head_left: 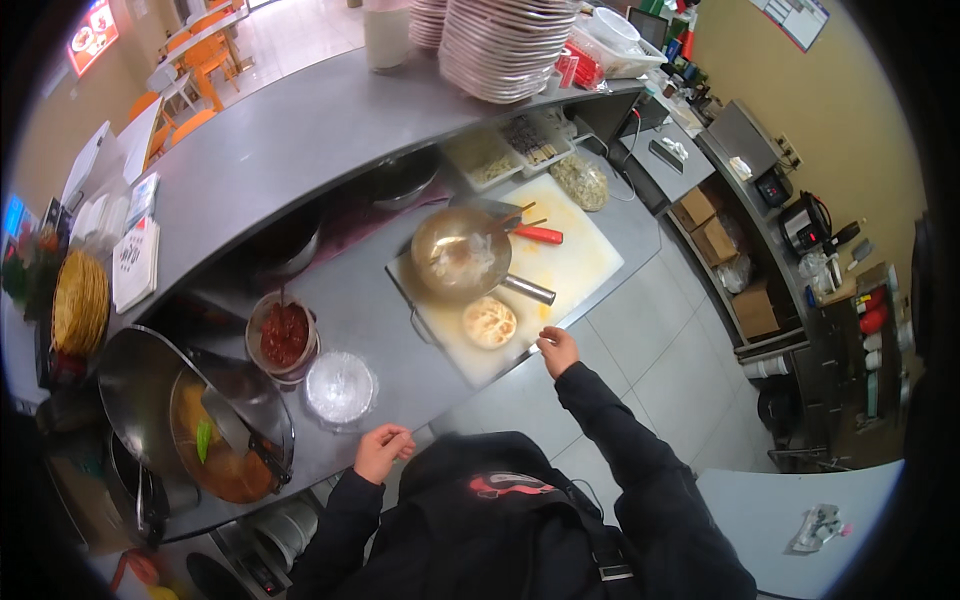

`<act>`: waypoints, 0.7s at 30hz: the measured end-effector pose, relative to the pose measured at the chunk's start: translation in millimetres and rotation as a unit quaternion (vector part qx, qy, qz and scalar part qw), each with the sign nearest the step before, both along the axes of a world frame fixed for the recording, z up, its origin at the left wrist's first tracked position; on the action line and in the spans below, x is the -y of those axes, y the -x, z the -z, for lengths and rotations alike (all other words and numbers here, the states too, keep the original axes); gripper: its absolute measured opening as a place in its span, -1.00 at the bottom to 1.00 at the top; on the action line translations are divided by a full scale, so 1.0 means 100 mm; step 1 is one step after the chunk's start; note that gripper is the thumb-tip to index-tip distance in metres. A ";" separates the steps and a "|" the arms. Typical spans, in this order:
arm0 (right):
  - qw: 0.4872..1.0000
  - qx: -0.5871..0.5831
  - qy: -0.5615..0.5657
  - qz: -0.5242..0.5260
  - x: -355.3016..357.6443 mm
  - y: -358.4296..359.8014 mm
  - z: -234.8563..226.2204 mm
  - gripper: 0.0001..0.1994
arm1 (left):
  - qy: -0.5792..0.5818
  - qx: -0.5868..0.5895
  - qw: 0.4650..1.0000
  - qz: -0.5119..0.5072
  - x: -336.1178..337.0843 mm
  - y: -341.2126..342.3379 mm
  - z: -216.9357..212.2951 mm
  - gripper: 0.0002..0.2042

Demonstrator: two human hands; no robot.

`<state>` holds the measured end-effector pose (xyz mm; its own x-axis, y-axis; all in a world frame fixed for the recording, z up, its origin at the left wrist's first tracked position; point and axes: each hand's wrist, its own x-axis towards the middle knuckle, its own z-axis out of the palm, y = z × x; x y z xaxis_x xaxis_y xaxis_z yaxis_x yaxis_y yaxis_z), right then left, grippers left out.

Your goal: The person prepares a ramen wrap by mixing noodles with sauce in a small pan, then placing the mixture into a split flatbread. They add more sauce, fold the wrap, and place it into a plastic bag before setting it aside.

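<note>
My right hand is closed in a pinch at the near right edge of the white cutting board. A small white bit shows at its fingertips, too small to name. Just left of it on the board lies a round browned flatbread. Behind the bread rests a round metal pan with a steel handle, and a red-handled tool lies partly hidden beside it. My left hand hangs in front of the counter edge, fingers curled with nothing visible in them. Nearest it stands a plastic-wrapped round container.
A tub of red sauce and a large wok by a pot of brown broth stand at left. A raised shelf bears tall plate stacks. Food tubs sit behind the board; a pale table is at lower right.
</note>
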<state>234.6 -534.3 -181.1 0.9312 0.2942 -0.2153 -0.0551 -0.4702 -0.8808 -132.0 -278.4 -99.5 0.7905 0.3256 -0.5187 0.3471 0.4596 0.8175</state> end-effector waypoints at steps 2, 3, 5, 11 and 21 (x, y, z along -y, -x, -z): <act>1.000 -0.008 0.017 0.019 0.23 -0.27 -0.09 -0.56 | -0.003 -0.040 0.999 -0.003 -0.09 -0.16 -0.08 -0.84; 0.999 0.018 0.033 0.025 0.31 -0.44 -0.16 -0.58 | -0.006 -0.052 0.999 -0.009 -0.12 -0.26 -0.10 -0.84; 0.998 0.029 0.050 0.013 0.32 -0.75 -0.24 -0.60 | -0.006 -0.060 0.998 -0.004 -0.13 -0.48 -0.13 -0.84; 0.957 -0.151 0.076 -0.236 -0.33 -1.40 -0.44 -0.26 | 0.004 -0.015 0.996 0.091 0.32 -1.53 -0.19 -0.82; 0.891 -0.179 0.092 -0.407 -0.31 -1.69 -0.70 -0.66 | 0.028 -0.120 0.992 -0.005 1.42 -2.53 0.28 -0.81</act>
